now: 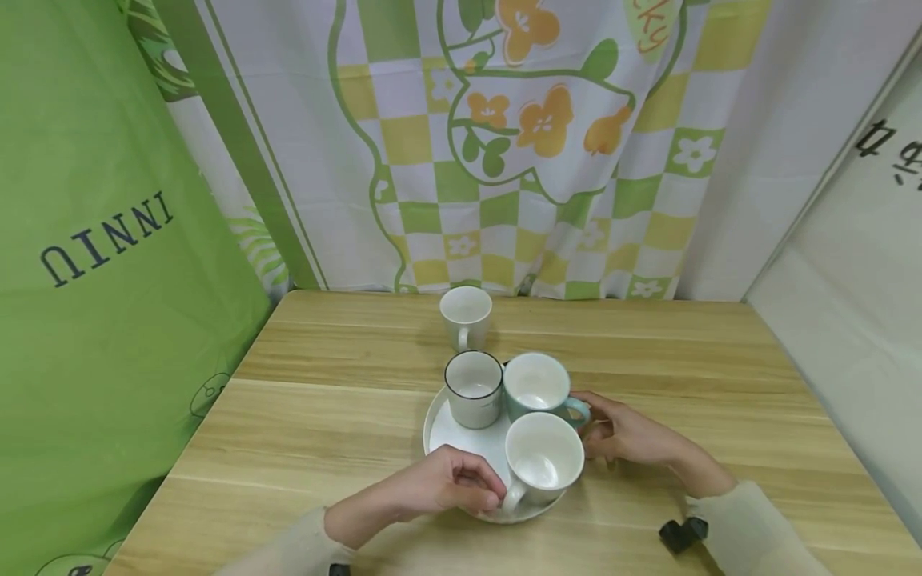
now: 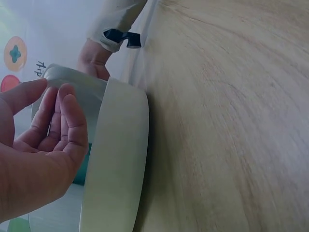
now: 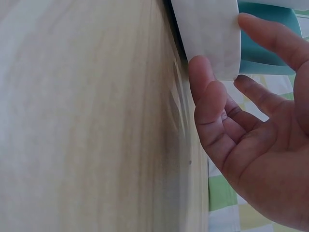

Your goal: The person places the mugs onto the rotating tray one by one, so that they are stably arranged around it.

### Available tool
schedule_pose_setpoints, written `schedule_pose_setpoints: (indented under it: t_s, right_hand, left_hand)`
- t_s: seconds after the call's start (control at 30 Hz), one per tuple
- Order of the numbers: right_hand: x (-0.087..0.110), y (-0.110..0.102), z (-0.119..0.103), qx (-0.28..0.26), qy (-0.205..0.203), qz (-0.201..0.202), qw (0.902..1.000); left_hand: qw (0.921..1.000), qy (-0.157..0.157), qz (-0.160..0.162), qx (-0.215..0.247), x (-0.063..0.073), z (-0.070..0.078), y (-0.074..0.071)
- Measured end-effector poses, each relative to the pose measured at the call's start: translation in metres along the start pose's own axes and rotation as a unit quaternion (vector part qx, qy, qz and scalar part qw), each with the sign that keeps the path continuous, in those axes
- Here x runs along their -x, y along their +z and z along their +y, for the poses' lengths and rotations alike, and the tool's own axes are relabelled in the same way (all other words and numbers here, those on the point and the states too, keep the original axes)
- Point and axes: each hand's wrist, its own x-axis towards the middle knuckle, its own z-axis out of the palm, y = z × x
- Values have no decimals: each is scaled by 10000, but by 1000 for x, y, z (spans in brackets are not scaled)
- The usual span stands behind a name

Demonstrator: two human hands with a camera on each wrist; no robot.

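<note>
A round white tray [image 1: 439,438] carries three mugs. At its front right stands a white mug [image 1: 545,452]; a teal mug with a white inside [image 1: 536,382] is behind it, and a white mug with a dark rim [image 1: 473,390] is at the back left. My left hand [image 1: 450,482] is at the front white mug, curved fingertips right at its handle [image 1: 513,497]. In the left wrist view, thumb and fingers [image 2: 67,108] stand slightly apart. My right hand [image 1: 627,434] is beside the tray, and its extended fingers [image 3: 200,72] reach the tray's outer wall [image 3: 212,36] in the right wrist view.
Another white mug [image 1: 466,318] stands on the wooden table [image 1: 324,432] behind the tray, handle toward me. A patterned curtain [image 1: 533,160] hangs along the back edge. Green fabric [image 1: 108,320] closes the left side and white fabric [image 1: 857,264] the right.
</note>
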Motion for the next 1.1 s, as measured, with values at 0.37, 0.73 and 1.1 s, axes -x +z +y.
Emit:
schedule_pose_setpoints:
  t_s: [0.37, 0.73, 1.1]
  right_hand:
    - [1, 0, 1, 64, -28, 7, 10000]
    - [1, -1, 0, -5, -18, -31, 10000]
    - [1, -1, 1, -16, -6, -43, 10000]
  left_hand:
    - [9995, 200, -83, -235, 10, -4, -18]
    - [9991, 207, 227, -283, 19, 1, -38]
    - [9986, 117, 511, -86, 23, 3, -60]
